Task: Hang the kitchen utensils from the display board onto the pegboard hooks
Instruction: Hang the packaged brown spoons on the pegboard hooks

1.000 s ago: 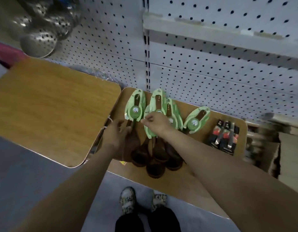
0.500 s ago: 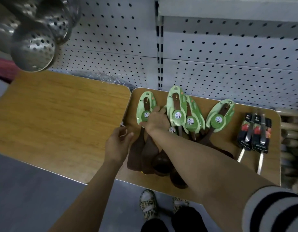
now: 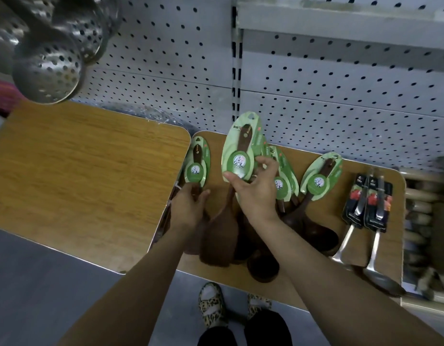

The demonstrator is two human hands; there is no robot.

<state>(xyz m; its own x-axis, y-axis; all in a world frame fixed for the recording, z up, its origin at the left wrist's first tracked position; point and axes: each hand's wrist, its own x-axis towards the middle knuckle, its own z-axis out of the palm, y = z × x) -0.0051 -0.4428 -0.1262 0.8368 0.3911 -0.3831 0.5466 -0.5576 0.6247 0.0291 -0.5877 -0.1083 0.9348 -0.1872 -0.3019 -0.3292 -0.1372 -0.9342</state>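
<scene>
Several dark brown wooden utensils lie on the wooden display board (image 3: pixel 315 278), each with a green oval card around its handle, printed with a round darker green label. The right hand (image 3: pixel 256 193) lifts one wooden spatula (image 3: pixel 222 233) by its green card (image 3: pixel 239 151): the thumb presses the lower edge of the card from the left and the fingers curl around its right edge, so the card stands up between them, above the board. The flat brown blade of this spatula hangs below the hand, over the other utensils. The left hand (image 3: pixel 188 208) grips the handle of a second carded utensil (image 3: pixel 197 166), just under its card, at the left edge of the board. Behind them stands the grey pegboard (image 3: pixel 340 78).
</scene>
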